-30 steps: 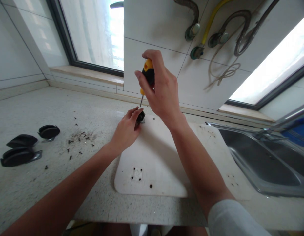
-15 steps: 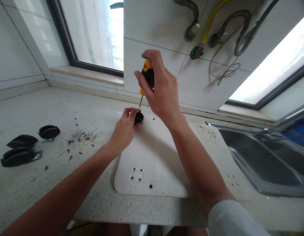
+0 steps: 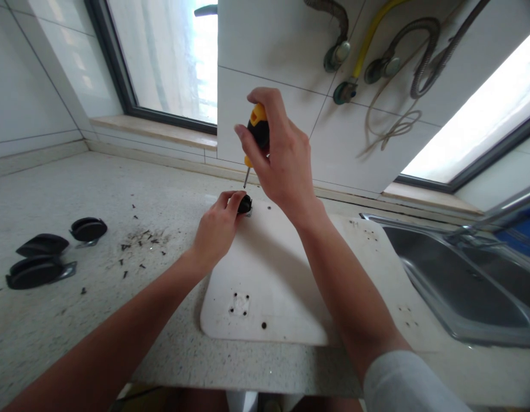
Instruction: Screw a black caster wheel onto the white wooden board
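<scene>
My right hand (image 3: pixel 284 151) is wrapped round the yellow and black handle of a screwdriver (image 3: pixel 258 127), its shaft pointing down near the far left corner of a white board (image 3: pixel 273 274). Just below the tip, my left hand (image 3: pixel 217 226) grips a black caster wheel (image 3: pixel 244 204) at that corner. Part of the caster's metal plate shows; the rest is hidden by my fingers. Whether the tip touches a screw I cannot tell. At the board's near left corner is a square mark with screw holes (image 3: pixel 239 304).
Loose black casters (image 3: pixel 88 230) lie on the speckled counter (image 3: pixel 170 355) at the left. Several dark screws (image 3: pixel 142 266) and dirt are scattered between them and the board. A steel sink (image 3: pixel 445 280) is at the right. Pipe valves (image 3: pixel 344 92) and hoses are on the tiled wall.
Almost nothing differs. The whole view has shifted slightly; both hands keep their hold on the screwdriver and the caster wheel.
</scene>
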`<state>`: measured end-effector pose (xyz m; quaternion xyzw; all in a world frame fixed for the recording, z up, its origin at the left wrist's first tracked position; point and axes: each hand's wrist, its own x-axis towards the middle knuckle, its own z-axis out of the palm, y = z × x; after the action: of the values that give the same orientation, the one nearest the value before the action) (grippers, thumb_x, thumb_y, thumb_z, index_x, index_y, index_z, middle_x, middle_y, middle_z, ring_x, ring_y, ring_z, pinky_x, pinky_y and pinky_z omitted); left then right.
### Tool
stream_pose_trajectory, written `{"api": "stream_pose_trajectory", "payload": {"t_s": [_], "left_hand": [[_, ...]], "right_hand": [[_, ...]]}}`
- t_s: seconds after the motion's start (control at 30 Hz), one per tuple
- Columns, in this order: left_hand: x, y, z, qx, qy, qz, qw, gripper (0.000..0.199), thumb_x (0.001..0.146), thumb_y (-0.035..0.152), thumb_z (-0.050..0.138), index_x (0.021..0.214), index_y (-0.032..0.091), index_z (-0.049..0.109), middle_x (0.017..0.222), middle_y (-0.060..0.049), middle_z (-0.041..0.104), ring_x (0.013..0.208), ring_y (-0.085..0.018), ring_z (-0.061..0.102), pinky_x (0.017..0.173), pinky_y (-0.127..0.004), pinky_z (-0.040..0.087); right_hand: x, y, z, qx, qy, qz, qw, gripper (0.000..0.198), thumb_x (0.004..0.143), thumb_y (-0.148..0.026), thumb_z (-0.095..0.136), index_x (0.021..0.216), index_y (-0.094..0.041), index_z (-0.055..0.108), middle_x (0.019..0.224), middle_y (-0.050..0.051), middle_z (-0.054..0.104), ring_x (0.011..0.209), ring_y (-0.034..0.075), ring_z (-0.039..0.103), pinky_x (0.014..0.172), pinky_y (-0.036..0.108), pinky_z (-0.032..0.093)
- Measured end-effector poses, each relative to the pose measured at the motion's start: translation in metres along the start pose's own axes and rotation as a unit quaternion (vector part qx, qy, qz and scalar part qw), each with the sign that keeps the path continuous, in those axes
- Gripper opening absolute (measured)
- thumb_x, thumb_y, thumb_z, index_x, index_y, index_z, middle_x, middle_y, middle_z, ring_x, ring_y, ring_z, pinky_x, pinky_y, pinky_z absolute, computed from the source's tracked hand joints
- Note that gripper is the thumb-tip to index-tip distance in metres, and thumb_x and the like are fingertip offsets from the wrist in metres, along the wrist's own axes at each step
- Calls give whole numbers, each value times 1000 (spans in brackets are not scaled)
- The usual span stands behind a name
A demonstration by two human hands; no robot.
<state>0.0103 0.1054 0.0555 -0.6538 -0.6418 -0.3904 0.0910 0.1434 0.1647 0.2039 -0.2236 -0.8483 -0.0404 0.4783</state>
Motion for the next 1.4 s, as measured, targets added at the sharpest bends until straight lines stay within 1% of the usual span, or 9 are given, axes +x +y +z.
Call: {"api": "stream_pose_trajectory", "payload": {"t_s": [0.13,0.23,0.33,0.53,0.77,1.0,1.13,1.27,1.4], "left_hand": [[0,0,2,0,8,-16,1000,45,103,9,65,146,22,61,142,-17,72,116,-35,80,99,-51,68],[0,-1,3,-12,9,-7,1000,47,102,8,66,146,23,62,144,-16,72,119,-35,79,102,-50,67],[0,-3,5,-17,9,3,1000,50,101,7,67,148,24,61,146,-15,72,122,-34,79,105,-49,66],[0,-2,6,-3,9,8,1000,49,103,8,65,149,23,59,146,-16,72,120,-34,79,102,-48,67],[1,5,3,34,-18,5,999,46,105,11,63,150,19,59,146,-19,71,116,-35,80,98,-48,68],[1,6,5,50,-11,0,999,47,106,10,64,152,17,58,149,-20,69,118,-36,80,100,-50,69],[1,5,5,51,-16,4,999,48,106,9,66,153,16,58,149,-21,69,117,-37,80,99,-51,69],[1,6,5,49,-17,-4,999,50,105,10,67,154,17,57,148,-21,69,118,-36,80,99,-51,69],[1,6,4,49,-20,-9,999,50,104,11,68,153,17,58,148,-22,68,116,-36,80,97,-51,70]], "right_hand": [[0,0,1,10,7,-10,1000,28,119,-41,55,142,-25,51,119,6,74,92,23,67,91,38,53],[-1,-2,2,-2,9,-11,1000,29,119,-38,55,144,-24,51,118,5,73,90,22,66,89,37,53],[-1,-3,3,-19,5,-10,1000,28,120,-37,53,145,-25,49,116,4,73,91,21,66,86,34,52],[-2,1,7,-17,8,-18,1000,29,120,-46,50,144,-30,49,113,4,73,93,22,67,81,34,52],[-2,2,9,-15,16,-21,1000,28,120,-45,49,144,-30,49,114,4,73,91,21,69,80,34,52],[-2,0,7,-4,27,-23,999,26,119,-42,54,142,-31,50,110,4,72,88,21,67,81,34,51],[-2,0,6,-11,21,-23,999,26,120,-43,53,143,-29,49,109,3,72,88,20,66,81,33,51],[-1,1,6,-16,18,-33,999,29,121,-44,51,144,-26,50,113,2,73,88,18,65,83,32,50],[-2,1,6,-12,20,-35,999,32,121,-43,52,146,-24,50,111,2,72,87,18,64,83,31,49]]}}
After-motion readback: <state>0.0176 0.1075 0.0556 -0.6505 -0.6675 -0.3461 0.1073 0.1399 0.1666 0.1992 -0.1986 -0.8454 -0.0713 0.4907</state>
